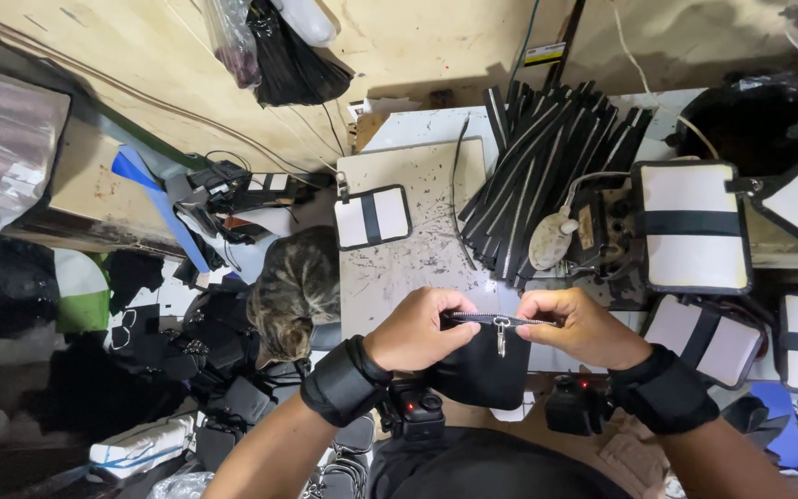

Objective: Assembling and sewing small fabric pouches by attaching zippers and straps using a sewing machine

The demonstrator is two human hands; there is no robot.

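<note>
My left hand [417,330] and my right hand [576,328] both pinch the top edge of a small black fabric pouch [484,371], held over the near edge of a worn work table [417,263]. A black zipper with silver teeth [491,320] runs along that top edge between my fingers, and its metal slider pull [501,336] hangs down at the middle. Black straps wrap both my wrists.
A pile of black zipper strips [547,166] lies on the table's far side. White pouches with black bands [373,217] [692,226] sit on the table and at the right. A tabby cat [296,291] rests left of the table among black parts.
</note>
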